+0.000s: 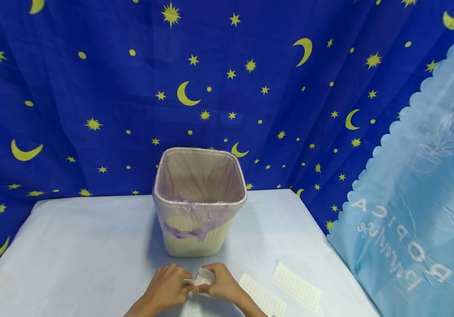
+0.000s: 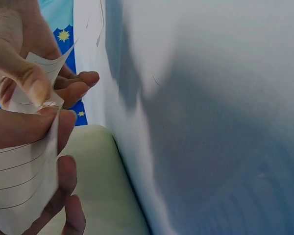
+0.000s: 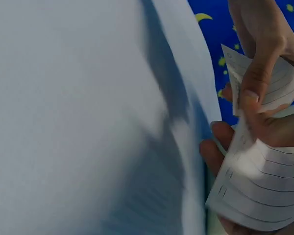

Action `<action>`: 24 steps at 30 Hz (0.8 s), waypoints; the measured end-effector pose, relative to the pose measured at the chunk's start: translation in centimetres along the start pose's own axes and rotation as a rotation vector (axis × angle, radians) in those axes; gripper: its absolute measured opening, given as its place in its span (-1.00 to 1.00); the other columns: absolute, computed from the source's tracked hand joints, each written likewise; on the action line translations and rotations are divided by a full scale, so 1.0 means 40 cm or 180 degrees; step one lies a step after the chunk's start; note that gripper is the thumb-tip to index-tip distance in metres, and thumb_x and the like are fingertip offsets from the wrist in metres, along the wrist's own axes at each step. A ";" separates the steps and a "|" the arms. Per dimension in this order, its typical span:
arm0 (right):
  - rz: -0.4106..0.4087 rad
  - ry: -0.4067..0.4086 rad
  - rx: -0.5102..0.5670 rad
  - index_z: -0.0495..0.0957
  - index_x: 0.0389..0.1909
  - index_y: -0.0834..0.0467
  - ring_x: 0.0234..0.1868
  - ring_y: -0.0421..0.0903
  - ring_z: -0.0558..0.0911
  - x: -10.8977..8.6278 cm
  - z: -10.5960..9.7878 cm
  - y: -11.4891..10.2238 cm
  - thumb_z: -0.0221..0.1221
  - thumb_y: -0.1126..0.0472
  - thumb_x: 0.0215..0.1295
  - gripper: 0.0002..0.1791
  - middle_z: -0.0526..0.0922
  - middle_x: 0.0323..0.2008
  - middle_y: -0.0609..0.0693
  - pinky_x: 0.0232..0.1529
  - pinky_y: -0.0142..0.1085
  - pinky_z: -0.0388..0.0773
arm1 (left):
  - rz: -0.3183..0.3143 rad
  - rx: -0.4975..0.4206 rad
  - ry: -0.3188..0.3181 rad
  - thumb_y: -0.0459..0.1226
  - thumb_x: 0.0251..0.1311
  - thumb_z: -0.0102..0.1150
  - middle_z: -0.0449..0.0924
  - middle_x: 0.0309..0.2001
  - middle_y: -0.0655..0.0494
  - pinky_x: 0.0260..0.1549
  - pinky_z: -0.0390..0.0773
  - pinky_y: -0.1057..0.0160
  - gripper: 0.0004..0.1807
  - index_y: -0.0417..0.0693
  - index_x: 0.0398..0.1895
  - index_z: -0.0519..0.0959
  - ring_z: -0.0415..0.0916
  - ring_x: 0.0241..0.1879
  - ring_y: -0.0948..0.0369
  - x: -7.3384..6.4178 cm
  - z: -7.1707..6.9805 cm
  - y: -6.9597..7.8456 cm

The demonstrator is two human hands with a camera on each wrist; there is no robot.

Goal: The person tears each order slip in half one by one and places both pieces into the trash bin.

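Both hands pinch a ruled white sheet of paper in front of the bin, low in the head view. My left hand [image 1: 166,286] grips one side of the paper [image 1: 205,276], and my right hand [image 1: 223,284] grips the other. Thumbs meet at the middle, where the paper [image 2: 19,178] bends sharply or is partly torn; the fingers hide which. In the right wrist view, the upper part is held by the left hand [image 3: 264,54] and the lower part by the right. Just beyond stands a cream bin [image 1: 195,244] lined with a thin purple bag [image 1: 207,220].
Two more ruled sheets lie on the white-covered table [image 1: 72,255] to the right: a nearer sheet [image 1: 262,296] and a farther sheet [image 1: 296,286]. Behind the bin hangs a blue curtain [image 1: 123,110] with stars and moons. A light blue cloth [image 1: 421,198] hangs at the right.
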State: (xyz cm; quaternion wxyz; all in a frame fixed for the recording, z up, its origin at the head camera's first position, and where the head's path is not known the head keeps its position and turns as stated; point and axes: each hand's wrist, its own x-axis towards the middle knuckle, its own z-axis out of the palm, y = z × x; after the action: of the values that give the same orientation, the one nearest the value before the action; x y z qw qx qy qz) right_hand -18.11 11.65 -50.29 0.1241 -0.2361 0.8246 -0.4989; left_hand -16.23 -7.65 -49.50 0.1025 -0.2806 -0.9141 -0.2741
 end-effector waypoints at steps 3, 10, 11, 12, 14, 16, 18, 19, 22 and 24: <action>-0.0045 0.0102 -0.0458 0.69 -0.54 0.19 -0.63 -0.45 0.40 -0.002 -0.002 -0.013 0.49 0.34 -0.09 -0.86 0.67 -0.58 -0.11 -0.60 -0.54 0.39 | 0.0026 -0.0009 -0.0076 -0.16 -0.06 0.46 0.72 -0.49 0.31 -0.56 0.52 0.30 -0.95 0.15 -0.49 0.77 0.56 -0.54 0.37 0.000 -0.002 0.001; -0.0186 0.0207 -0.1417 0.76 -0.49 0.12 -0.46 -0.43 0.62 -0.015 0.006 -0.044 0.48 0.22 -0.06 -0.90 0.76 -0.47 -0.15 -0.37 -0.61 0.50 | -0.0187 0.0119 -0.0242 -0.12 -0.12 0.51 0.73 -0.43 0.24 -0.50 0.54 0.23 -0.83 0.08 -0.44 0.76 0.59 -0.50 0.24 -0.004 0.003 -0.001; -0.0268 0.0195 -0.1560 0.76 -0.48 0.10 -0.43 -0.43 0.64 -0.017 0.008 -0.045 0.47 0.21 -0.04 -0.90 0.76 -0.45 -0.15 -0.33 -0.62 0.50 | -0.0217 0.0145 -0.0269 -0.13 -0.13 0.51 0.72 -0.43 0.23 -0.49 0.54 0.22 -0.82 0.07 -0.44 0.75 0.60 -0.48 0.22 -0.005 0.005 -0.001; -0.0345 0.0186 -0.1689 0.77 -0.47 0.09 -0.41 -0.42 0.65 -0.018 0.009 -0.046 0.46 0.20 -0.02 -0.91 0.76 -0.44 -0.17 -0.31 -0.62 0.50 | -0.0241 0.0146 -0.0298 -0.13 -0.13 0.51 0.72 -0.43 0.23 -0.49 0.54 0.22 -0.83 0.07 -0.44 0.75 0.60 -0.48 0.22 -0.006 0.006 0.000; -0.0479 0.0175 -0.1880 0.77 -0.46 0.07 -0.41 -0.42 0.66 -0.021 0.013 -0.047 0.44 0.19 0.01 -0.93 0.76 -0.44 -0.17 -0.30 -0.64 0.49 | -0.0276 0.0120 -0.0367 -0.14 -0.13 0.51 0.72 -0.43 0.23 -0.50 0.55 0.22 -0.83 0.06 -0.45 0.75 0.62 -0.47 0.21 -0.007 0.008 0.002; -0.0579 0.0201 -0.2029 0.77 -0.46 0.06 -0.43 -0.43 0.66 -0.023 0.014 -0.047 0.44 0.20 0.01 -0.94 0.76 -0.45 -0.19 -0.31 -0.64 0.48 | -0.0292 0.0050 -0.0425 -0.15 -0.13 0.51 0.72 -0.44 0.24 -0.53 0.54 0.24 -0.85 0.08 -0.46 0.75 0.62 -0.49 0.22 -0.007 0.007 0.004; -0.0655 0.0246 -0.2136 0.77 -0.47 0.05 -0.46 -0.43 0.65 -0.023 0.014 -0.047 0.43 0.21 0.00 -0.96 0.75 -0.48 -0.20 -0.33 -0.65 0.48 | -0.0296 0.0022 -0.0453 -0.15 -0.13 0.52 0.72 -0.46 0.25 -0.54 0.53 0.26 -0.87 0.10 -0.48 0.76 0.62 -0.52 0.24 -0.006 0.005 0.004; -0.0685 0.0262 -0.2167 0.77 -0.48 0.05 -0.46 -0.43 0.65 -0.022 0.014 -0.047 0.43 0.23 0.00 -0.96 0.75 -0.49 -0.20 -0.34 -0.65 0.47 | -0.0299 0.0027 -0.0451 -0.15 -0.13 0.52 0.71 -0.47 0.25 -0.55 0.52 0.26 -0.87 0.10 -0.48 0.76 0.61 -0.52 0.25 -0.007 0.004 0.005; -0.0723 0.0303 -0.2207 0.77 -0.49 0.06 -0.48 -0.40 0.65 -0.020 0.012 -0.046 0.41 0.30 -0.04 -0.92 0.75 -0.51 -0.20 -0.35 -0.65 0.48 | -0.0295 0.0072 -0.0402 -0.13 -0.15 0.52 0.69 -0.49 0.27 -0.56 0.50 0.27 -0.85 0.10 -0.50 0.74 0.58 -0.54 0.26 -0.009 0.002 0.005; -0.0675 0.0292 -0.2141 0.77 -0.49 0.07 -0.47 -0.41 0.65 -0.020 0.012 -0.044 0.35 0.39 -0.06 -0.84 0.75 -0.51 -0.20 -0.35 -0.63 0.50 | -0.0296 0.0080 -0.0368 -0.12 -0.15 0.52 0.69 -0.49 0.27 -0.54 0.50 0.28 -0.83 0.08 -0.50 0.73 0.58 -0.53 0.26 -0.011 0.001 0.005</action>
State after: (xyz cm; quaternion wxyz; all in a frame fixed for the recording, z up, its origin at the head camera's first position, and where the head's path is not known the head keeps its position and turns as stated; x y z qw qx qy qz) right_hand -16.76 11.01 -48.96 -0.0502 -0.3254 0.9183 -0.2197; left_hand -15.76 -7.70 -49.59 0.0402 -0.2519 -0.9340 -0.2503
